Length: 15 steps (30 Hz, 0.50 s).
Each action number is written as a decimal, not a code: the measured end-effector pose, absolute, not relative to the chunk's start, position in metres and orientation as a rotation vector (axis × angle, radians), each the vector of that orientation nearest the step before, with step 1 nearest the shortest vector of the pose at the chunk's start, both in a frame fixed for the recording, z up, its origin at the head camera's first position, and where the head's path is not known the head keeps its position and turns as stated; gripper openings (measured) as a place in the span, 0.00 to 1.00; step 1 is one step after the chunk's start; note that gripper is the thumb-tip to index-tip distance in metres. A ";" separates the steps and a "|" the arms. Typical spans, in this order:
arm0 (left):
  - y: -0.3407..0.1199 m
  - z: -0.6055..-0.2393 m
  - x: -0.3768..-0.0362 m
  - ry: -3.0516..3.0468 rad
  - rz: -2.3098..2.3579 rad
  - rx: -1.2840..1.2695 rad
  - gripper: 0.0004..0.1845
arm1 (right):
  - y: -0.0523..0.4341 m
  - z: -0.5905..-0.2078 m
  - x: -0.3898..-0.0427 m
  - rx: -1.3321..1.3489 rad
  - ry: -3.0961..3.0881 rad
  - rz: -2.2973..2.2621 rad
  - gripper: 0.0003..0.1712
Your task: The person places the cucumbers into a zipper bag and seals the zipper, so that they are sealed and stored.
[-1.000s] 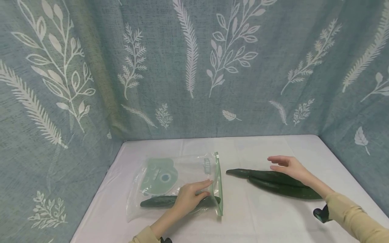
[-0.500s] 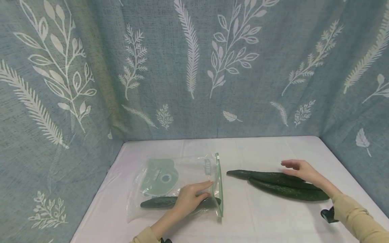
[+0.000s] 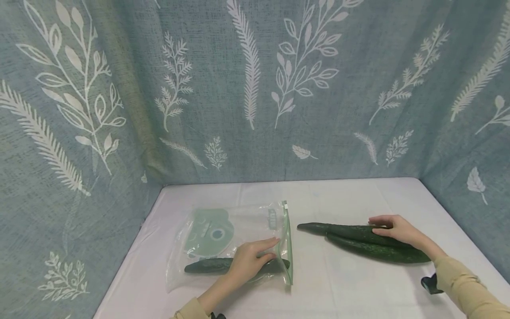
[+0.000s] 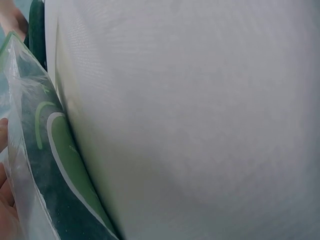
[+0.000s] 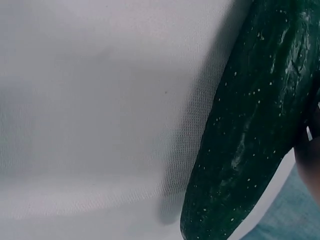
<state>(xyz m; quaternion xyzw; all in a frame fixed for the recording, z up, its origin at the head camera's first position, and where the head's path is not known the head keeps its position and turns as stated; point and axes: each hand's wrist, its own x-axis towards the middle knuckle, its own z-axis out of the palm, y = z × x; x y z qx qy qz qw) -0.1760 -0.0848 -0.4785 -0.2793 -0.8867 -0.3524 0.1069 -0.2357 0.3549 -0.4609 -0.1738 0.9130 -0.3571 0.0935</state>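
A clear zip bag (image 3: 255, 221) with a green printed shape lies flat at the left of the table, its green-edged mouth facing right. Inside it is one cucumber (image 3: 211, 265), partly covered by my left hand (image 3: 249, 261). The left thumb and fingers hold the bag's film near the mouth; the left wrist view shows fingertips (image 4: 4, 135) beside the film. To the right, two long cucumbers lie side by side. My right hand (image 3: 402, 230) grips the farther cucumber (image 3: 346, 230), thumb on the near side, fingers beyond it. The nearer cucumber (image 3: 370, 249) fills much of the right wrist view.
A white cloth (image 3: 314, 283) covers the table. Blue-green curtains (image 3: 255, 155) with a white leaf print stand along the back and both sides. A strip of bare cloth separates the bag mouth from the cucumbers' tips.
My right hand has moved rightward along the cucumbers, then lowered onto the farther one and taken hold of it. The left hand and the bag have stayed in place.
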 end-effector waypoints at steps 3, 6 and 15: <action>-0.086 -0.479 -0.176 -2.611 -1.041 -0.824 0.22 | 0.355 -0.461 -0.238 -0.533 2.677 -1.044 0.27; -0.086 -0.479 -0.176 -2.614 -1.047 -0.828 0.22 | 0.357 -0.459 -0.241 -0.569 2.628 -1.002 0.27; -0.086 -0.478 -0.177 -2.618 -1.061 -0.837 0.22 | 0.361 -0.454 -0.249 -0.674 2.530 -0.905 0.26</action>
